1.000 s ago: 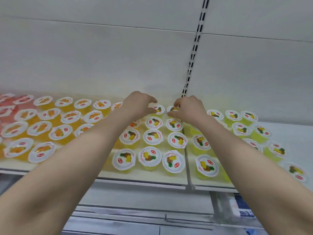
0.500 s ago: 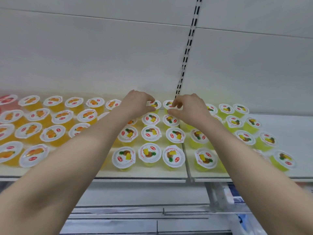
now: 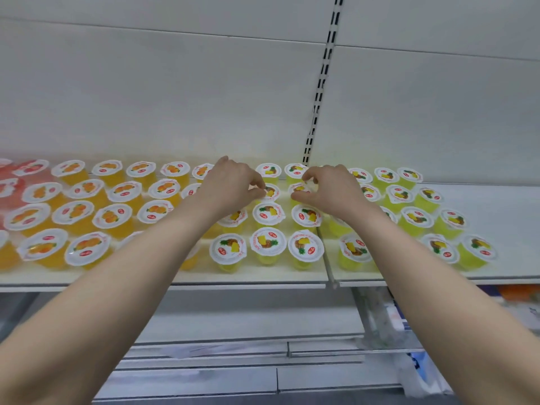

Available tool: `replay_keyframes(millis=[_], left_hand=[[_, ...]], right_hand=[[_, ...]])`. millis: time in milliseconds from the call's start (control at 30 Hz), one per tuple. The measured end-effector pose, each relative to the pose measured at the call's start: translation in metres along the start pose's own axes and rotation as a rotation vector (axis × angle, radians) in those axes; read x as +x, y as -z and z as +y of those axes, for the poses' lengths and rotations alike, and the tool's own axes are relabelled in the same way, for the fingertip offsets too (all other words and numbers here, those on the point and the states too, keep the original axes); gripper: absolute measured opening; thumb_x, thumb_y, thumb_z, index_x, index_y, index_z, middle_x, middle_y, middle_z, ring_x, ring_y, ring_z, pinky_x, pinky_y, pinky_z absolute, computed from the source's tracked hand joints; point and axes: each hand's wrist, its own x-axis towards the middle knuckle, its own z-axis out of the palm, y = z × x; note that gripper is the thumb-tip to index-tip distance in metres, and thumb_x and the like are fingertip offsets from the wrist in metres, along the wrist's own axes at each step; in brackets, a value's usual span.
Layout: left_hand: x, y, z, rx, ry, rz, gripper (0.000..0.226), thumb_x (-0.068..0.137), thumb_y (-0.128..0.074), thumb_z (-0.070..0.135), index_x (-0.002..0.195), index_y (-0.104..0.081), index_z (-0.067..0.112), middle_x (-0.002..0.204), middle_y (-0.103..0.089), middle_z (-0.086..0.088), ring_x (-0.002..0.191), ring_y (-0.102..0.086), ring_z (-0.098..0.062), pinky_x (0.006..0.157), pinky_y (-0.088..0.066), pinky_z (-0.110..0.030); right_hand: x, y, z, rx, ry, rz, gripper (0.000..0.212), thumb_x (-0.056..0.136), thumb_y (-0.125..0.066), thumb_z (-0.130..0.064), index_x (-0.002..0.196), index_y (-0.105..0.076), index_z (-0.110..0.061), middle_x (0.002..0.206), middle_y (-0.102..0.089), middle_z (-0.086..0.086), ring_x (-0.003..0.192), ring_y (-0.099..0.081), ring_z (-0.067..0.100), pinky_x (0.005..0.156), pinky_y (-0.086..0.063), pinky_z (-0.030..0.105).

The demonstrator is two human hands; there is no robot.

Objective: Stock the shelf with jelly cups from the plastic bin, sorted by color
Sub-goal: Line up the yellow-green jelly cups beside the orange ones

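**Fig. Head view, near → far.** Two bare forearms are spanning the front edge of the white metal shelf (image 3: pixel 163 277), the L arm over the orange/yellow boundary and the R arm just R of the seam between two shelf boards.

Front rows: small clear plastic cups of yellow jelly w/ white pineapple-print lids (image 3: pixel 267 243) are standing upright in tidy columns. Orange-jelly cups w/ orange-fruit lids (image 3: pixel 79 213) are filling the L side, red-jelly cups (image 3: pixel 27 168) the far L, and greener-yellow pineapple cups (image 3: pixel 415 219) the R board. Sorting by colour is looking well advanced. The plastic bin is not in view.

Mid-depth, second row from the back: the left hand (image 3: pixel 230 184) is pinching, w/ thumb and curled forefinger, the lid rim of a clear yellow-jelly pineapple-lid cup, cup A (image 3: pixel 271 192). The right hand (image 3: pixel 336 190) is grasping its twin neighbour, cup B (image 3: pixel 298 189), fingers clenched round the rim likewise.

Key relation: each cup is sitting inboard of its own hand, i.e. A to the R of the left fingers and B to the L of the right fingers. The two cups are just beside each other, axes approx. vertical, so each hand is nearer its own cup and no crossing is needed.

Probable next move: seating both in line w/ the back-row pair (image 3: pixel 268 170) just behind, then letting go. Risk: nudging that back row.

Far: white back panel (image 3: pixel 146 97) and black slotted upright (image 3: pixel 318 92).
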Motion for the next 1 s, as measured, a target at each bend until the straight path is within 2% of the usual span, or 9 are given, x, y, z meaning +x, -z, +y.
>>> replay_keyframes(millis=[67,167,300,400,567,667,733,833,1000], left_hand=[[-0.011,0.005,0.004,-0.034,-0.015,0.023,0.028,0.093,-0.056,0.043,0.108,-0.072,0.026,0.103,-0.071,0.003,0.092,-0.058,-0.020,0.085,-0.030,-0.029],[-0.028,0.011,0.011,-0.081,-0.061,0.028,0.028,0.092,-0.058,0.045,0.106,-0.072,0.026,0.101,-0.070,0.006,0.095,-0.056,-0.019,0.080,-0.028,-0.026],[-0.048,0.015,0.017,-0.106,-0.085,0.013,0.031,0.092,-0.054,0.051,0.105,-0.071,0.029,0.100,-0.068,0.009,0.097,-0.055,-0.019,0.074,-0.034,-0.028],[-0.061,0.013,0.019,-0.083,-0.096,-0.036,0.041,0.089,-0.049,0.061,0.108,-0.069,0.031,0.101,-0.068,0.012,0.101,-0.053,-0.021,0.073,-0.038,-0.030],[-0.078,0.009,0.028,-0.029,-0.112,-0.080,0.056,0.080,-0.045,0.074,0.113,-0.064,0.032,0.102,-0.068,0.009,0.105,-0.050,-0.023,0.087,-0.037,-0.034],[-0.084,0.005,0.033,0.068,-0.114,-0.090,0.066,0.071,-0.047,0.082,0.114,-0.061,0.034,0.103,-0.069,0.007,0.106,-0.051,-0.022,0.099,-0.031,-0.035],[-0.086,0.002,0.037,0.076,-0.092,-0.089,0.063,0.071,-0.053,0.078,0.115,-0.058,0.034,0.102,-0.069,0.005,0.109,-0.052,-0.023,0.106,-0.028,-0.038],[-0.088,-0.003,0.044,0.026,-0.042,-0.061,0.054,0.074,-0.061,0.066,0.115,-0.058,0.032,0.101,-0.069,0.002,0.111,-0.050,-0.023,0.110,-0.026,-0.040],[-0.101,-0.004,0.056,-0.012,-0.007,0.018,0.052,0.072,-0.068,0.060,0.115,-0.064,0.031,0.107,-0.066,-0.003,0.117,-0.043,-0.021,0.111,-0.025,-0.037]], right_hand=[[-0.010,0.006,0.000,0.044,0.003,0.036,0.039,0.083,-0.064,-0.055,0.107,-0.065,-0.024,0.100,-0.066,-0.001,0.106,-0.051,0.025,0.077,-0.042,0.035],[-0.031,0.014,-0.003,0.096,-0.019,0.024,0.031,0.080,-0.066,-0.055,0.089,-0.065,-0.026,0.085,-0.065,-0.007,0.096,-0.055,0.021,0.076,-0.046,0.036],[-0.061,0.016,-0.012,0.123,-0.033,0.010,0.029,0.077,-0.068,-0.055,0.085,-0.064,-0.027,0.082,-0.065,-0.010,0.084,-0.057,0.016,0.069,-0.048,0.032],[-0.079,0.009,-0.017,0.131,0.000,0.036,0.027,0.076,-0.068,-0.054,0.082,-0.064,-0.028,0.078,-0.065,-0.009,0.083,-0.056,0.017,0.067,-0.046,0.032],[-0.099,0.004,-0.017,0.131,0.048,0.058,0.029,0.075,-0.066,-0.058,0.082,-0.065,-0.029,0.075,-0.064,-0.010,0.091,-0.056,0.020,0.073,-0.048,0.034],[-0.109,0.009,-0.019,0.062,0.108,-0.003,0.039,0.075,-0.065,-0.064,0.095,-0.066,-0.031,0.087,-0.066,-0.008,0.099,-0.052,0.021,0.084,-0.046,0.038],[-0.114,0.008,-0.021,-0.016,0.133,-0.031,0.045,0.073,-0.066,-0.064,0.104,-0.063,-0.032,0.093,-0.067,-0.005,0.104,-0.049,0.021,0.088,-0.043,0.038],[-0.116,0.006,-0.021,-0.043,0.143,-0.001,0.042,0.073,-0.066,-0.057,0.106,-0.060,-0.031,0.090,-0.066,-0.005,0.104,-0.049,0.023,0.084,-0.041,0.035],[-0.121,0.008,-0.014,-0.058,0.148,-0.003,0.042,0.074,-0.066,-0.053,0.107,-0.060,-0.029,0.090,-0.067,-0.001,0.106,-0.049,0.024,0.087,-0.042,0.037]])
